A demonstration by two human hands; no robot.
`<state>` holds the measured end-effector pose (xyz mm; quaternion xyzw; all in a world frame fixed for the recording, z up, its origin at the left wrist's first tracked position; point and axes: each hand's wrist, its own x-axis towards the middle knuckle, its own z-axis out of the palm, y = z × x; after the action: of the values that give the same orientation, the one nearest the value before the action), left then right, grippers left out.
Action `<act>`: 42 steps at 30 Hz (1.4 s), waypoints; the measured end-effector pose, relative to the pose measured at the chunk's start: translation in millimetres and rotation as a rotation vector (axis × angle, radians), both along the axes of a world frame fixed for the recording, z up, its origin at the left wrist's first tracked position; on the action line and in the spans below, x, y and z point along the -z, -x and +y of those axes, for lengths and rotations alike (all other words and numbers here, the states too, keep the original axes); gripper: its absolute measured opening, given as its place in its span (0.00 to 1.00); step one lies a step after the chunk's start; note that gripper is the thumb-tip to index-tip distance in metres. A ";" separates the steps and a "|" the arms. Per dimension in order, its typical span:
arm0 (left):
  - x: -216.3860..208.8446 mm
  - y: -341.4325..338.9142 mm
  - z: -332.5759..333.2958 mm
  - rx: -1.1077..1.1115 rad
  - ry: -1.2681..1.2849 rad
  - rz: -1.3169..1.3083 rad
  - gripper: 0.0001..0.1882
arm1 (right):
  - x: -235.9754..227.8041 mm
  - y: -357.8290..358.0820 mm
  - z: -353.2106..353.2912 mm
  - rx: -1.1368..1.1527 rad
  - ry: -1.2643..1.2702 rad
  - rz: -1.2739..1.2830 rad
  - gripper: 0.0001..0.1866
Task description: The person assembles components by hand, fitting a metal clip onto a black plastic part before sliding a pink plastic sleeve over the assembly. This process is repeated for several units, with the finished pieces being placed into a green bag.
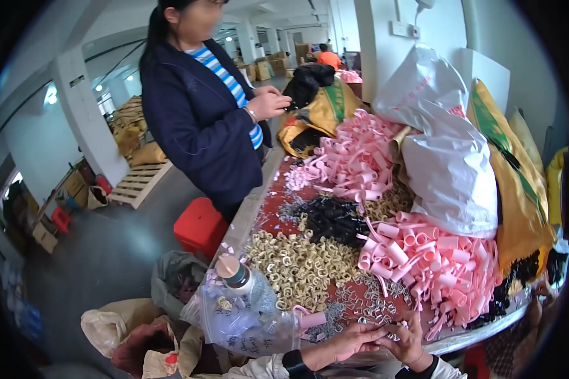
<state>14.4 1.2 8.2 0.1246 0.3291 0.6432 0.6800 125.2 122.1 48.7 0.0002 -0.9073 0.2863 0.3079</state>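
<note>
My left hand (pixel 348 343) and my right hand (pixel 409 344) meet at the table's near edge, their fingertips pinched together. Something small and pale shows between them, too small to name. Just beyond lie loose silver metal clips (pixel 376 297) and a little heap of small grey pieces (pixel 330 319). A large pile of pink plastic tubes with straps (pixel 442 259) rises ahead of my right hand. Farther left spreads a heap of beige plastic rings (pixel 297 262). One pink tube (pixel 312 320) rests against a clear plastic bag (pixel 253 328) beside my left forearm.
Black parts (pixel 338 218) and a second pink pile (pixel 354 158) lie farther back. White sacks (pixel 452 170) and a yellow sack (pixel 506 189) stand at the right. A bottle (pixel 234 273) is left. Across the table's left edge, a person (pixel 202 114) works near a red stool (pixel 200 227).
</note>
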 end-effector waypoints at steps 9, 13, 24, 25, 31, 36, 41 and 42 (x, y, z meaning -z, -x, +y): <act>-5.2 22.3 0.9 0.005 -0.107 0.190 0.12 | 26.6 22.7 55.1 0.290 -0.093 -0.058 0.16; -9.3 22.2 -4.6 -0.018 -0.115 0.234 0.14 | 54.5 27.7 97.1 0.419 -0.312 -0.481 0.15; -0.7 37.6 -22.2 -0.086 -0.067 0.069 0.15 | 54.1 14.6 101.8 0.433 -0.195 -0.313 0.12; 1.0 39.9 -23.6 -0.090 -0.058 0.066 0.16 | 50.1 11.4 98.6 0.407 -0.209 -0.184 0.12; -7.5 41.2 -21.1 -0.129 0.005 0.098 0.16 | -1.2 -12.3 71.4 0.185 0.297 -0.230 0.15; -24.6 33.9 -5.9 -0.117 -0.031 0.273 0.14 | -20.8 -4.9 43.2 -0.063 0.545 -0.135 0.12; -55.7 23.9 8.6 -0.170 0.023 0.625 0.14 | -31.8 12.8 34.9 -0.224 0.340 0.010 0.13; -58.2 23.5 11.4 -0.179 0.021 0.656 0.15 | -32.1 10.1 36.8 -0.189 0.365 -0.020 0.13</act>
<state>-9.0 12.6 66.5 0.2886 0.5465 0.6227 0.4799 115.1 158.8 80.8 0.0269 -0.8393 0.4736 0.2657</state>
